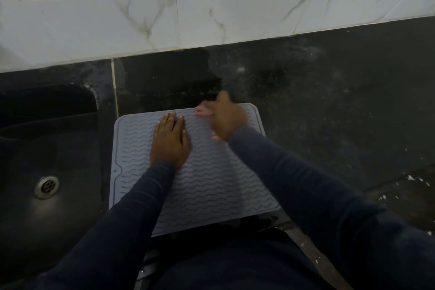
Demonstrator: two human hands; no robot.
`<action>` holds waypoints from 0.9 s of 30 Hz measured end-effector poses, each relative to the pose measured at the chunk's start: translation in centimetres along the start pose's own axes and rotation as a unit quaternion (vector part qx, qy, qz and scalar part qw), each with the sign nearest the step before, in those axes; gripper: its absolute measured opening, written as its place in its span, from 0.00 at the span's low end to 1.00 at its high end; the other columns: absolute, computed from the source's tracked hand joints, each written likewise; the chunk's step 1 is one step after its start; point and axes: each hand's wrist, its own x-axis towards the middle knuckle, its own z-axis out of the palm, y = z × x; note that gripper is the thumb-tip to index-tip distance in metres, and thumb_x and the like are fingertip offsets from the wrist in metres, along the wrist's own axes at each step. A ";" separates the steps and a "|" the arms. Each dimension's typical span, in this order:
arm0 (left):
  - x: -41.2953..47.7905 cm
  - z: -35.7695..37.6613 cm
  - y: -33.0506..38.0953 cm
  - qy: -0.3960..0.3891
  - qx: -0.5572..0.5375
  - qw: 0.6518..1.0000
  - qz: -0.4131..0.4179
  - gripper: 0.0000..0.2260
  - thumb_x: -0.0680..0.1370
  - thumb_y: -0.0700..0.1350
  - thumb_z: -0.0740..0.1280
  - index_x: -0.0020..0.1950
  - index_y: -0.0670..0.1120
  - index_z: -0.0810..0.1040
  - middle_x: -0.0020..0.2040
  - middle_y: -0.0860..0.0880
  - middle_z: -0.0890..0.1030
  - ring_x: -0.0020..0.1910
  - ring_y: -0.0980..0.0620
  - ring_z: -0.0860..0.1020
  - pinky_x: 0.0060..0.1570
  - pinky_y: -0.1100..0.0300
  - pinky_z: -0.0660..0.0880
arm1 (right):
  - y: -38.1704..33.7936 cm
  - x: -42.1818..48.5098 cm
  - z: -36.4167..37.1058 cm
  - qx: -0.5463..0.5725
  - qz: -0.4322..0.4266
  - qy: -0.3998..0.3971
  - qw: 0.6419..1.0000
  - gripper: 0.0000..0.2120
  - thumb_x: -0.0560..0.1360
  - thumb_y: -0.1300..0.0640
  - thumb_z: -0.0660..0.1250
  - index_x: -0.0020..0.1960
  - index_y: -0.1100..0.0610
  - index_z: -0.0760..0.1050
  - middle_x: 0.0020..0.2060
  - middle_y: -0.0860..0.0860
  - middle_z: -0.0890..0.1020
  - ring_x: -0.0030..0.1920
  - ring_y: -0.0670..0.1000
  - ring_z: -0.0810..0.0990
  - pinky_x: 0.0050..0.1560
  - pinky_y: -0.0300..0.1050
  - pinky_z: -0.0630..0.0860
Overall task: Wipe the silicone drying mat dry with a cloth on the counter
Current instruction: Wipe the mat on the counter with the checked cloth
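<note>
While looking down past dark navy sleeves (317, 183), find the grey-blue rectangular silicone drying mat (211, 183) with wavy ridges lying flat on the dark speckled stone counter (329, 101), just beside the black sink basin (35, 148) with a round metal drain (46, 186), near edge apparently reaching past the counter's front. Behind, white marbled wall tiles (211, 19).

Note the left hand (170, 142) resting palm down on the mat's far-left part, fingers straight and close together, gripping nothing, seemingly pinning the mat in place. Note the right hand (227, 116) over the far right corner, blurred, fingers curled round a small pale-pink cloth (203, 110), with only a scrap showing past the knuckles. Contact between cloth and mat: impossible to tell through the blur.

Judged as mid-wipe, working along the far edge. Most of the ridged surface nearer the body probably not covered yet, though wetness too hard to read in this dim light.

For the next move: draw the cloth across and toward the body with steady pressure into the grooves, hold the mat down with the flat hand, then lift that hand aside to reach the patch beneath.
</note>
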 end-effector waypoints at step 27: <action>-2.5 1.3 2.0 -0.017 0.055 0.998 -0.009 0.30 0.79 0.59 0.46 0.77 0.44 0.59 0.78 0.43 0.57 0.78 0.46 0.52 0.76 0.47 0.45 | 11.4 -0.6 -3.4 -0.201 0.121 -0.133 0.963 0.16 0.81 0.53 0.58 0.67 0.53 0.73 0.64 0.57 0.69 0.62 0.62 0.74 0.58 0.57 0.72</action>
